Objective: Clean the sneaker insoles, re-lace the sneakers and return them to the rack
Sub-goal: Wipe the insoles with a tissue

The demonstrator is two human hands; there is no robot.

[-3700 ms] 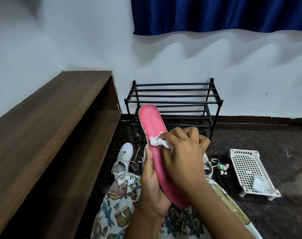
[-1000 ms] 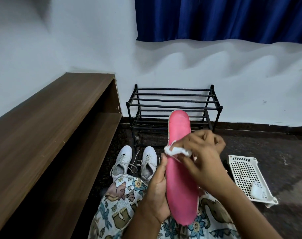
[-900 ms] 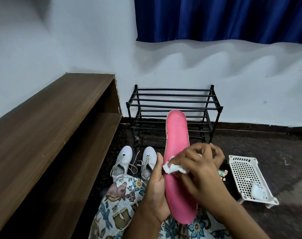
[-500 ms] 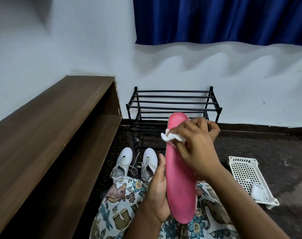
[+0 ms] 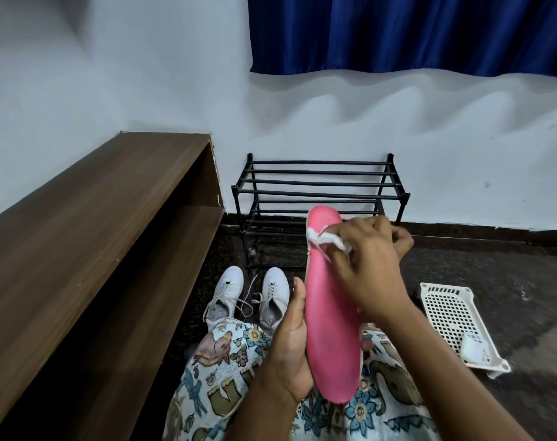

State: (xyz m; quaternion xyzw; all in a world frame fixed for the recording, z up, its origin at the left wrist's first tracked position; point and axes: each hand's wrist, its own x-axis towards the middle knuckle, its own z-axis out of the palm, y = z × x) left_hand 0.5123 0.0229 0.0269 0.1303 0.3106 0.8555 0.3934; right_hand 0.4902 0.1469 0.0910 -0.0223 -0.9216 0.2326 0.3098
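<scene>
Looking down through the head camera, I had the pink insole raised nearly upright over the lap. Its long axis ran from the end close to my body up to the far end, which pointed toward the black rack.

My left hand was curled round the lower half from the left, thumb laid along the edge and fingers hidden behind. My right hand sat at the far end, fingers bent and pinching a white wad against the pink face just below the tip.

With most of that face lying below the right hand, I judged the next stroke would have to run down the axis toward the left hand's grip.

The white sneakers, laces loose, stood on the floor left of the insole, between my knees and the rack. A white perforated tray lay on the floor to the right.
</scene>
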